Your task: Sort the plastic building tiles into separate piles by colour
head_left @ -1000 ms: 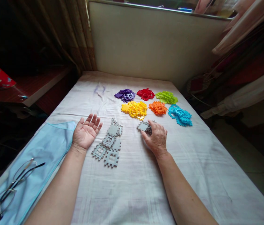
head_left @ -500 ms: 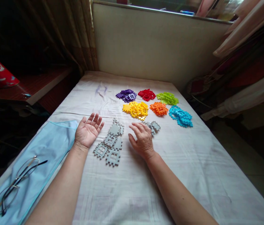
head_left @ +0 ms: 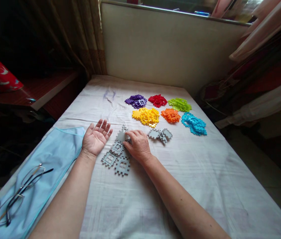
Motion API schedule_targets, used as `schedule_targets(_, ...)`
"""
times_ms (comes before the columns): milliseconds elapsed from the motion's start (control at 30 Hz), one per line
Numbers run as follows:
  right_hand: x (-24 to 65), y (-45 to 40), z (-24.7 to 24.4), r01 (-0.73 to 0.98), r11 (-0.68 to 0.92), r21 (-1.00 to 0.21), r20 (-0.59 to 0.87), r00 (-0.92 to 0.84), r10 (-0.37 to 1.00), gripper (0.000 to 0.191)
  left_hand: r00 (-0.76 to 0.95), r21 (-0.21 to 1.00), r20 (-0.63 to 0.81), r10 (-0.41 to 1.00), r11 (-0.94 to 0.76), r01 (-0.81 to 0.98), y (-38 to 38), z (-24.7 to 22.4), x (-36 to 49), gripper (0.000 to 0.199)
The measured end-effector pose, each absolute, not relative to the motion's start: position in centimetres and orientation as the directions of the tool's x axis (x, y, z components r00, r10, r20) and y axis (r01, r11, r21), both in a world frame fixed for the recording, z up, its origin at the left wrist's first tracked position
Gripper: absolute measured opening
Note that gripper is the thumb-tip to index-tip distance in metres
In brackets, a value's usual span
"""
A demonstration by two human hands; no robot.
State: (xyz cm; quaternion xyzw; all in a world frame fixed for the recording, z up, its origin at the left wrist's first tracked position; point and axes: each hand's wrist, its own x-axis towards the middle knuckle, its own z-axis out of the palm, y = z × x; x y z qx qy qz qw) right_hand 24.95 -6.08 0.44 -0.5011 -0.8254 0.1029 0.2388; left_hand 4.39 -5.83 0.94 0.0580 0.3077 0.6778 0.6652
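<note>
Flat grey toothed pieces (head_left: 122, 165), some with window cut-outs, lie in a loose group between my hands. My left hand (head_left: 97, 137) rests palm up at their left, fingers spread, holding nothing. My right hand (head_left: 138, 144) reaches over the group's right side, its thumb and fingertips at a grey piece; whether it grips one is hard to make out. A smaller grey cluster (head_left: 159, 134) lies to the right. Beyond are piles of purple (head_left: 136, 101), red (head_left: 157, 100), green (head_left: 180, 105), yellow (head_left: 145, 116), orange (head_left: 170, 116) and blue (head_left: 194, 124) pieces.
Eyeglasses (head_left: 18, 196) lie on a light blue cloth (head_left: 64, 146) at the left of the cloth-covered table (head_left: 205, 186). A dark red side table (head_left: 53, 84) with a red patterned container (head_left: 2, 76) stands beyond. Curtains hang on both sides.
My right hand has moved left, from beside the smaller grey cluster to the larger grey group, leaving the smaller cluster uncovered. My left hand stays palm up. The view has shifted slightly.
</note>
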Motion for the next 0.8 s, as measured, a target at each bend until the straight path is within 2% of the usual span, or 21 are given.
schedule_targets(167, 24.5, -6.3, -0.4, 0.755, 0.498, -0.426, 0.406, -0.333, 0.851, 0.034, -0.095, 0.490, -0.323, 0.942, 0.081, -0.868, -5.8, 0.7, 4.2, 0.031)
schedule_targets(300, 24.5, -6.4, -1.0, 0.733, 0.539, -0.415, 0.431, -0.363, 0.826, 0.044, -0.068, 0.488, -0.311, 0.948, 0.098, -0.867, -5.7, 0.7, 4.0, 0.030)
schedule_targets(433, 24.9, -6.5, -1.3, 0.692, 0.586, -0.422, 0.438, -0.410, 0.800, 0.037, 0.019, 0.467, -0.291, 0.957, 0.160, -0.870, -6.2, 1.0, 3.9, 0.035)
schedule_targets(500, 25.3, -6.6, -1.5, 0.662, 0.580, -0.474, 0.455, -0.380, 0.806, 0.032, 0.100, 0.466, -0.295, 0.950, 0.235, -0.853, -6.5, 1.1, 4.0, 0.037)
schedule_targets(600, 25.7, -6.7, -1.7, 0.586, 0.527, -0.615, 0.463, -0.273, 0.844, 0.027, 0.208, 0.487, -0.322, 0.924, 0.350, -0.800, -6.8, 1.3, 4.1, 0.036)
schedule_targets(700, 26.0, -6.8, -1.6, 0.491, 0.414, -0.767, 0.405, -0.130, 0.905, 0.023, 0.221, 0.502, -0.334, 0.916, 0.371, -0.781, -6.8, 1.3, 4.2, 0.034)
schedule_targets(800, 27.1, -6.4, -1.2, 0.388, 0.325, -0.862, 0.345, -0.019, 0.938, 0.025, 0.203, 0.517, -0.335, 0.920, 0.359, -0.777, -6.8, 1.3, 4.2, 0.034)
